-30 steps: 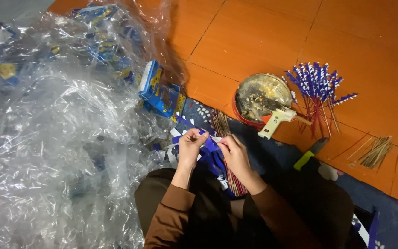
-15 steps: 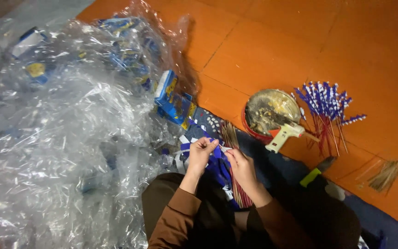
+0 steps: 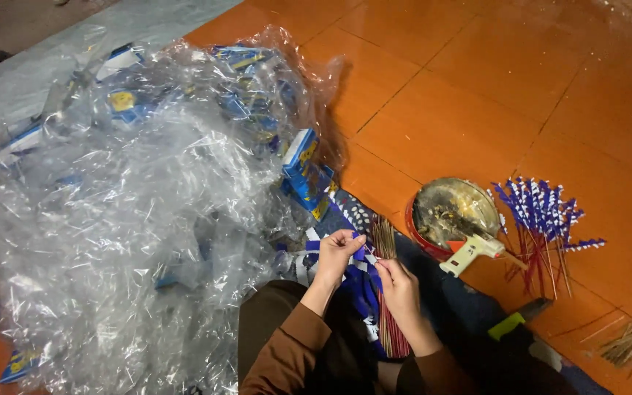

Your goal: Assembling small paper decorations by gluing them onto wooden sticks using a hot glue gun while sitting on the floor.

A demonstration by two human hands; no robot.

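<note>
Just left of the round tin (image 3: 456, 213) (a glue gun (image 3: 473, 251) lies across it), the left hand (image 3: 336, 254) pinches a small blue-and-white paper flag (image 3: 360, 254) while the right hand (image 3: 398, 287) grips a thin stick (image 3: 379, 269) touching it, above a stick bundle (image 3: 389, 322).

Head view, steeply down, close
</note>
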